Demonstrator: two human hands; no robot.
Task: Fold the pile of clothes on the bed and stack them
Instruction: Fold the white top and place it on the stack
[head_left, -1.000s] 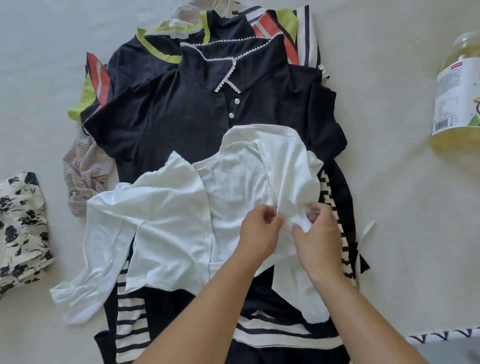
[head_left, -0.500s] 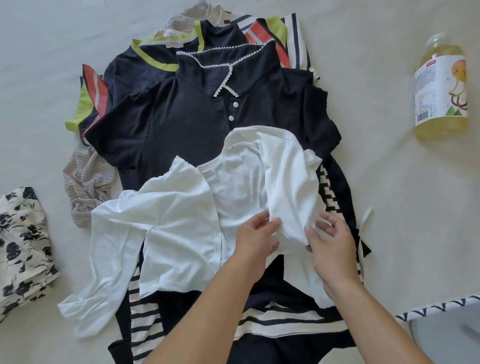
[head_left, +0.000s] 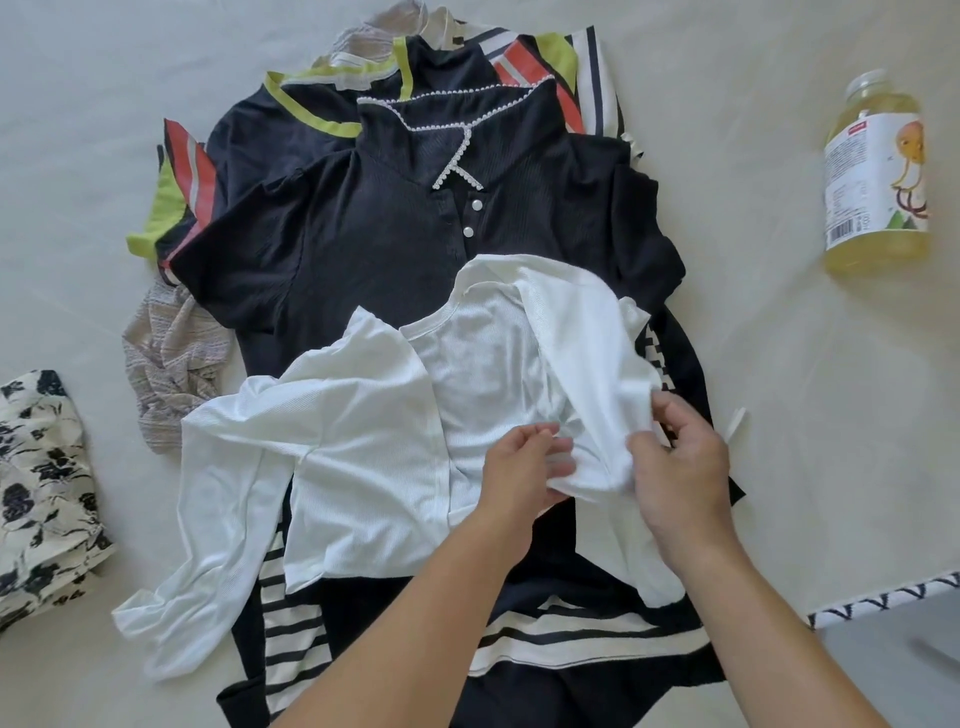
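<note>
Bare bed sheet (head_left: 779, 364) lies open at upper left and along the right. The clothes pile (head_left: 405, 249) fills the centre; a bottle (head_left: 875, 182) blocks upper right, floral fabric (head_left: 41, 493) the left edge.

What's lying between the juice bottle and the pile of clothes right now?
Nothing: in the head view, only bare bed sheet separates the juice bottle from the pile's nearest edge, the dark ribbed top.

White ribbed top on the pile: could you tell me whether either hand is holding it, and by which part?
Both hands hold the white ribbed top: the left hand and right hand pinch its bunched right sleeve.
</note>
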